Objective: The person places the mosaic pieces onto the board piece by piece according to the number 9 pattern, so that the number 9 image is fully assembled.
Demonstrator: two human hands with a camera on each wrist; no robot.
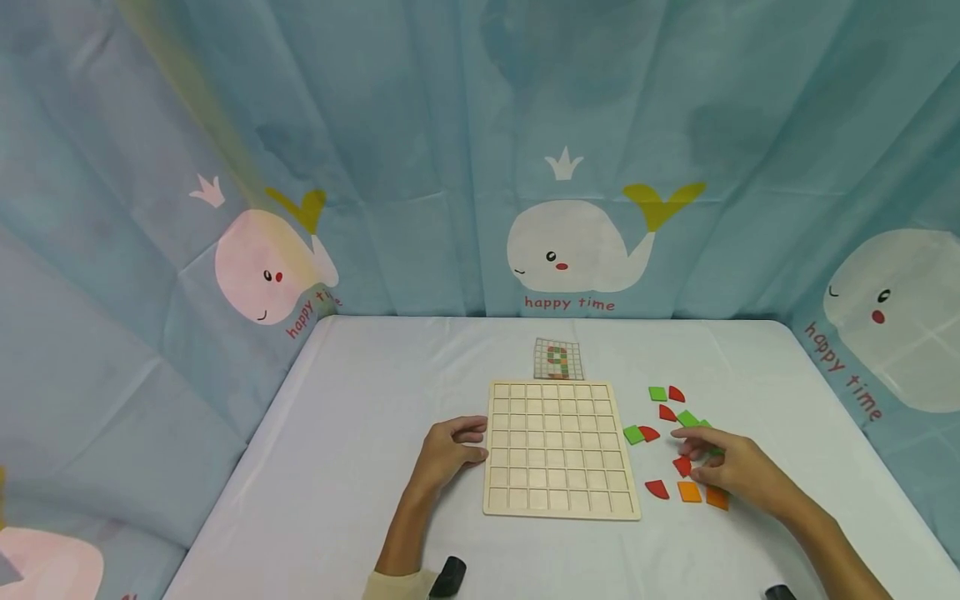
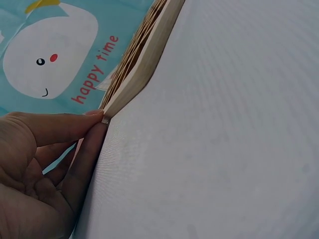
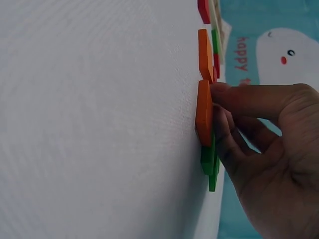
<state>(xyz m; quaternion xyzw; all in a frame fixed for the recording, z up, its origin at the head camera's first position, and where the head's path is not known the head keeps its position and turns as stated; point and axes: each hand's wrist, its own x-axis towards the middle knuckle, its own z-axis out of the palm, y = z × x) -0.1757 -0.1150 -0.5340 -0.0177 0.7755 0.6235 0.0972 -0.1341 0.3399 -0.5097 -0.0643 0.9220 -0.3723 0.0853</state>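
A pale wooden grid board [image 1: 560, 450] lies flat on the white table. My left hand [image 1: 447, 454] is at its left side, thumb and fingertips touching the edge; the left wrist view shows them against the board's rim [image 2: 144, 67]. To the right of the board, my right hand [image 1: 738, 468] is low over loose coloured pieces, thumb and index finger apart. A red quarter-round piece [image 1: 682, 466] is by its thumb. An orange square [image 1: 717, 497] lies under the hand's near side, and another orange square [image 1: 689, 492] beside it. Green pieces [image 1: 687, 418] are partly hidden behind the fingers.
A small card [image 1: 558, 359] with a coloured pattern on a grid lies beyond the board. More green squares [image 1: 657, 393] and red quarter-rounds [image 1: 656, 489] are scattered right of the board. Blue whale-print curtains [image 1: 450, 250] surround the table.
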